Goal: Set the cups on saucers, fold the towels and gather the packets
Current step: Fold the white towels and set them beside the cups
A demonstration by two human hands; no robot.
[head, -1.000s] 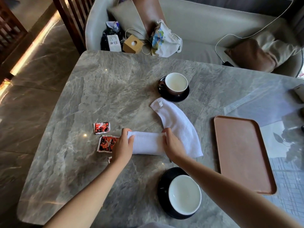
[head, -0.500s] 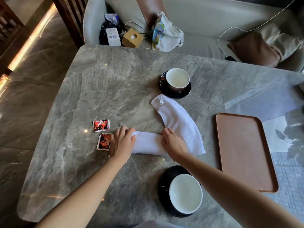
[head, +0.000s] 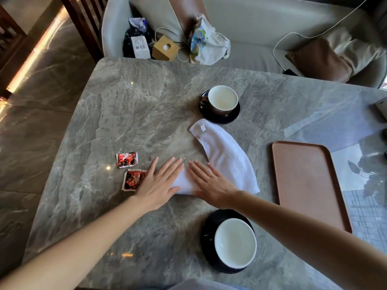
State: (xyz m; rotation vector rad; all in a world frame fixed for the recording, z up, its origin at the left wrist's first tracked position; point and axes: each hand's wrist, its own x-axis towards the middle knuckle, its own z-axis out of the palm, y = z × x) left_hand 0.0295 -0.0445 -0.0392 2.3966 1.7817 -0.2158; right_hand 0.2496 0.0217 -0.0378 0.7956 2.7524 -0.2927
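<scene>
A folded white towel (head: 184, 181) lies at the table's middle, pressed flat under my left hand (head: 161, 181) and my right hand (head: 211, 185), both with fingers spread. A second white towel (head: 224, 155) lies loosely behind it, partly under my right hand. One red packet (head: 127, 159) lies to the left, and another red packet (head: 134, 180) touches my left hand. A cup (head: 222, 100) stands on a black saucer (head: 230, 119) at the back. A nearer cup (head: 235, 242) sits on a black saucer (head: 207, 233) in front.
A brown tray (head: 307, 181) lies on the grey marble table (head: 136, 105) to the right. Behind the table a sofa (head: 261, 19) holds bags, a wooden box (head: 165, 48), a cable and cushions. The table's left edge drops to a stone floor.
Both hands went from gripping the folded towel's ends to lying flat on top of it, moving toward each other. The towel looks shorter and flatter.
</scene>
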